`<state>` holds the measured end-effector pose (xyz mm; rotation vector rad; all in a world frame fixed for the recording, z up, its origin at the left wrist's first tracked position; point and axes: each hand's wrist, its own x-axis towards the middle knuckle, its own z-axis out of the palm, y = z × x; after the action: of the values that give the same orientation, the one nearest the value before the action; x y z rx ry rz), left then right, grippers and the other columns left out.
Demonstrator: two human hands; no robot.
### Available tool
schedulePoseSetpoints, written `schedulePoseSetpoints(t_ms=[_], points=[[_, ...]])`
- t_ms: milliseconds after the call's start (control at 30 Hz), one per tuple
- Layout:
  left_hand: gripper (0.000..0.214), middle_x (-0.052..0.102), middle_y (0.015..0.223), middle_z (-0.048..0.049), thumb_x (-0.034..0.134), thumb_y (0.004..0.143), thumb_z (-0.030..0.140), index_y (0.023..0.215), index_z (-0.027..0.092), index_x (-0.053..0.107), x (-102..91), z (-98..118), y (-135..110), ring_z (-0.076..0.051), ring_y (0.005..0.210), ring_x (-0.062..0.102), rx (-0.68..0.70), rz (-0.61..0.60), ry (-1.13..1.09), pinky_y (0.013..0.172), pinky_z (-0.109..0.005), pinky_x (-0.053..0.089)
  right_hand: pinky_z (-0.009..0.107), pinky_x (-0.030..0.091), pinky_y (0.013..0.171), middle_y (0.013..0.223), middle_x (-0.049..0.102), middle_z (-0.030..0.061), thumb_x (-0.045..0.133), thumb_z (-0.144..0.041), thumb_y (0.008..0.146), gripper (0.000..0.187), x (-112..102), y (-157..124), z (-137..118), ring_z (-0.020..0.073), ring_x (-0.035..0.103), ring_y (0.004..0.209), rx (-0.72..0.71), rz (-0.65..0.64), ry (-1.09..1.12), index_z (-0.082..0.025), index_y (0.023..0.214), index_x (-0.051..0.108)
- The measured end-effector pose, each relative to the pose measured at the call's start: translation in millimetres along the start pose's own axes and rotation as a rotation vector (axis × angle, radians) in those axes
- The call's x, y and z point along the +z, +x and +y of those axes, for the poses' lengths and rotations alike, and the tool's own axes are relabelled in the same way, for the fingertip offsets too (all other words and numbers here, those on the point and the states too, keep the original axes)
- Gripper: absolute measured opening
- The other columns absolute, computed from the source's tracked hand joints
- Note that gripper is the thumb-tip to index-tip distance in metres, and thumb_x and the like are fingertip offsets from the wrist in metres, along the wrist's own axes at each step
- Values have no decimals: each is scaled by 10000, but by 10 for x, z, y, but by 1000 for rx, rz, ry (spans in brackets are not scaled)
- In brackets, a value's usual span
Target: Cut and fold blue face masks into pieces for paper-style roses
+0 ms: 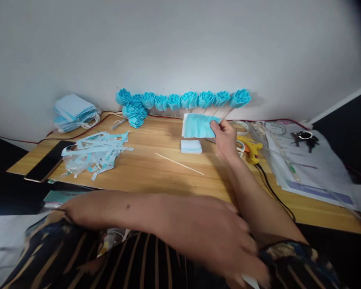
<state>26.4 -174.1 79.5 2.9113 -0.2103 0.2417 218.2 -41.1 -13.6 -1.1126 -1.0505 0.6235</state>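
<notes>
My right hand point(225, 138) pinches a light-blue piece of face-mask fabric point(197, 126) by its right edge, with a white layer showing at the left side. Just below the fabric, a small stack of pale-blue squares point(191, 146) lies on the table. A thin wooden stick point(179, 163) rests in front of that stack. Across the foreground, my left hand point(210, 237) reaches over to the lower right, partly blurred. Its fingers are curled, and a bit of something white pokes out beneath them; what it is I cannot make out.
Blue fabric flowers point(189, 99) line the wall. Folded masks point(75, 112), cut strips point(99, 152) and a phone point(49, 160) lie left on the wooden table point(144, 172). Right are a yellow glue gun point(252, 150) with black cable, tape rolls point(241, 127), papers point(315, 160) and keys point(305, 138).
</notes>
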Motion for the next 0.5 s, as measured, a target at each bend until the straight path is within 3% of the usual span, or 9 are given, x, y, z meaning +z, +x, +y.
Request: schedulePoseSetpoints(t_ms=[33, 67, 133, 200, 300, 400, 500], points=[[255, 735, 1044, -27, 442, 993, 428, 1039, 374, 687, 36, -105, -67, -177, 994, 651, 89, 1, -62, 864, -324, 509, 259, 403, 586, 667, 502, -37, 693, -433, 767, 243, -3, 7, 5, 123, 467, 625, 3, 2, 10, -217, 729, 589], [253, 735, 1032, -42, 439, 1003, 350, 990, 309, 689, 85, -227, -162, -179, 968, 650, 59, 27, -85, 887, -325, 496, 261, 409, 588, 673, 510, -34, 694, -450, 766, 253, -6, 14, 11, 129, 479, 637, 4, 4, 13, -219, 742, 596], [243, 727, 986, -89, 447, 995, 289, 961, 221, 678, 214, -491, -407, -217, 923, 646, -197, 96, -33, 873, -362, 481, 264, 418, 592, 682, 527, -28, 702, -482, 756, 276, -7, 27, 21, 137, 494, 653, 12, 0, 8, -221, 769, 615], [248, 714, 993, -98, 434, 988, 262, 974, 209, 676, 360, -736, -659, -233, 933, 635, -453, 144, 34, 851, -368, 470, 265, 424, 593, 698, 552, -23, 711, -509, 736, 307, -1, 35, 18, 139, 499, 654, 27, -6, 24, -220, 805, 636], [242, 687, 1032, -110, 456, 956, 232, 1055, 194, 673, 549, -992, -884, -244, 965, 614, -656, 157, 97, 857, -371, 462, 269, 434, 590, 749, 597, -10, 713, -538, 708, 364, 23, 29, -22, 138, 504, 651, 69, -16, 82, -221, 878, 657], [255, 674, 1004, -115, 444, 954, 218, 1031, 175, 683, 654, -1112, -812, -242, 935, 607, -690, 58, 129, 834, -364, 460, 271, 441, 580, 765, 610, -4, 729, -539, 681, 386, 45, 6, -77, 134, 495, 637, 109, -19, 123, -218, 887, 664], [263, 672, 943, -96, 435, 959, 209, 971, 178, 696, 693, -1146, -509, -230, 887, 615, -665, 14, 120, 800, -343, 462, 266, 434, 555, 751, 607, -9, 739, -529, 680, 380, 48, -13, -105, 134, 492, 627, 120, -20, 141, -216, 884, 670]])
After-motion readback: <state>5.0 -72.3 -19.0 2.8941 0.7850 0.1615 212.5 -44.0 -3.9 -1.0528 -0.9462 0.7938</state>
